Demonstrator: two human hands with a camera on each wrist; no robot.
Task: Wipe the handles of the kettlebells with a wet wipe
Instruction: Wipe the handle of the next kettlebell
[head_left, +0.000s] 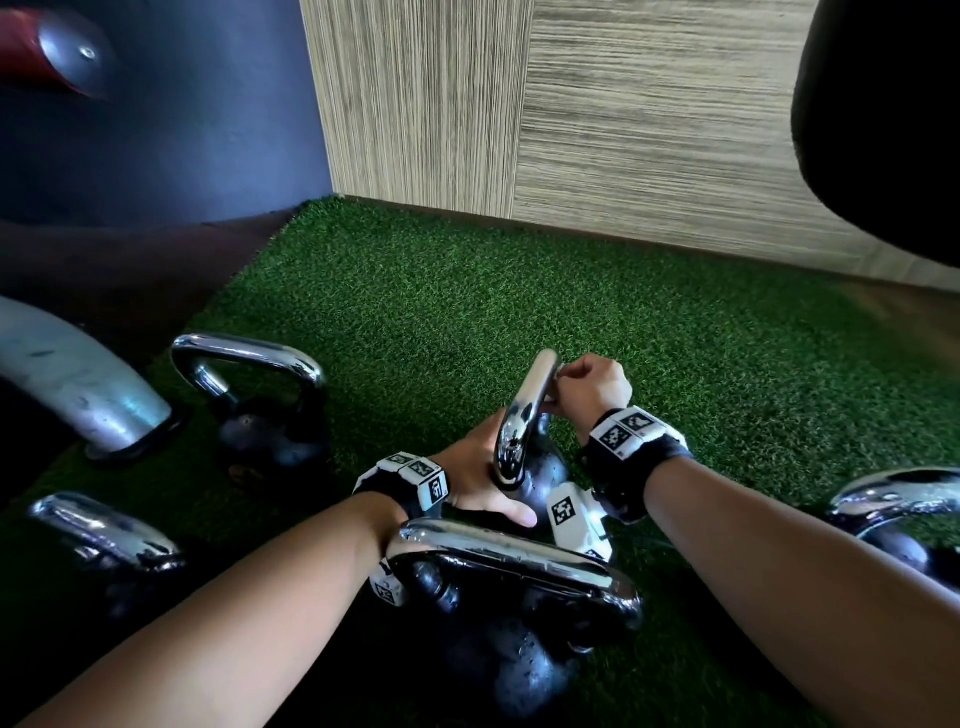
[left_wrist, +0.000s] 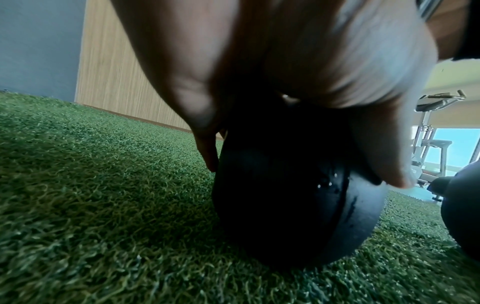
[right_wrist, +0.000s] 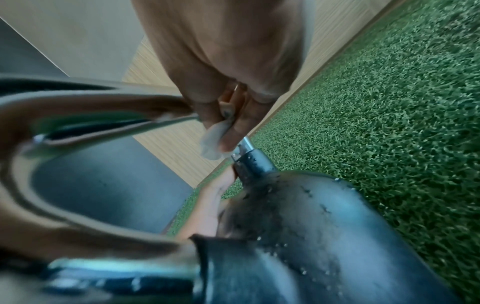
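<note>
While my right grip (head_left: 589, 387) pinches the wet wipe (right_wrist: 213, 142) round the chrome handle (head_left: 524, 415) of the centre-frame kettlebell (left_wrist: 293, 197), my left grip (head_left: 478, 478) lies open, fingers pressed flat on the black bell to steady it on the turf (head_left: 519, 291). I judge the wiping is underway on this handle; next I should slide the wipe down its far leg. Both forearms reach in from the lower frame, wrists bent. Other kettlebells stand around.

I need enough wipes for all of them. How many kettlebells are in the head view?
5: back left, front left, centre one being wiped, nearest, right edge. More may sit outside the frame.
</note>
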